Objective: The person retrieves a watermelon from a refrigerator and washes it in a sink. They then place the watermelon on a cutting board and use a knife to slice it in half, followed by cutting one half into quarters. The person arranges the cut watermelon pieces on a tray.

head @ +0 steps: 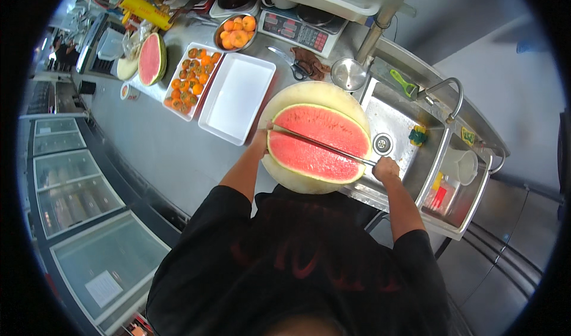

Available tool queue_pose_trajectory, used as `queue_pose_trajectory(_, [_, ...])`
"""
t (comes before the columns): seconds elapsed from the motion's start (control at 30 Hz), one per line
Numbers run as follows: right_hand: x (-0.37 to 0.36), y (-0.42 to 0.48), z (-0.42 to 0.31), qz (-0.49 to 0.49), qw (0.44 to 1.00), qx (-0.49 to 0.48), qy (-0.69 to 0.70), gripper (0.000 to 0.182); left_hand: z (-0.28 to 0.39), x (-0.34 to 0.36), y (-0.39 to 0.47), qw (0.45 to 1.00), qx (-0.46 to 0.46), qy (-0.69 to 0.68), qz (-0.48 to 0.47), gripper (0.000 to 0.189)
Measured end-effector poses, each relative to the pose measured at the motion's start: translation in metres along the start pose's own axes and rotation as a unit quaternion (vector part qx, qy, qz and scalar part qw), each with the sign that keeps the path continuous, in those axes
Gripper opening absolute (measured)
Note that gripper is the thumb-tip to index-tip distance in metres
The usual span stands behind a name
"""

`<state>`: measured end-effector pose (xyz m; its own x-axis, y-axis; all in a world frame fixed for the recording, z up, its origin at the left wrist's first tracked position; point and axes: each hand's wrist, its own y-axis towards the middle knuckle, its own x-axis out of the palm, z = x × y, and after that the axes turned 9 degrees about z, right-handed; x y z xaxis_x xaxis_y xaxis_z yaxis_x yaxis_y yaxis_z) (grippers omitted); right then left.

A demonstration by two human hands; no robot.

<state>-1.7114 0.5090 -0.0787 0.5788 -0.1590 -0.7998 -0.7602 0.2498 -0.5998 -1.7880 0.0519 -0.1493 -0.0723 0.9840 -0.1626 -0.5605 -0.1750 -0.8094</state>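
Note:
A halved watermelon (321, 117) lies with its red flesh up on a round pale chopping board (308, 186). A long knife (325, 146) stands lengthwise in the flesh, along a cut that divides it into two parts. My right hand (386, 168) is closed around the knife's handle, beyond the melon's right end. At the opposite end my left hand (262, 143) holds the rind, its fingers partly hidden by the melon. The knife's tip lies close to that hand.
A sink (408, 162) adjoins the board at right. Left of the board are a white tray (236, 99), a tray of persimmons (192, 79) and another cut watermelon (151, 59). Behind it are scissors (298, 70), a metal bowl (349, 74), a scale (299, 30) and a bowl of orange fruit (236, 32).

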Motion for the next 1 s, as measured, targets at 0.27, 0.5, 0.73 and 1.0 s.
queue_pose_trajectory(0.27, [0.01, 0.0, -0.003, 0.044, 0.999, -0.01, 0.001, 0.03, -0.018, -0.006, 0.008, 0.996, 0.053, -0.061, -0.027, 0.076])
queue_pose_trajectory(0.5, [0.029, -0.006, -0.004, 0.002, 1.0, 0.019, 0.017, 0.031, -0.029, -0.009, -0.019, 0.988, 0.129, -0.059, 0.057, 0.08])
queue_pose_trajectory(0.73, [0.017, -0.024, 0.0, 0.04, 0.999, -0.003, -0.001, 0.033, -0.044, -0.007, -0.018, 0.978, 0.077, -0.163, 0.109, 0.095])
queue_pose_trajectory(1.0, [0.022, -0.024, 0.0, 0.154, 0.983, -0.026, 0.096, 0.03, -0.044, -0.01, -0.078, 0.983, 0.061, -0.171, 0.035, 0.086])
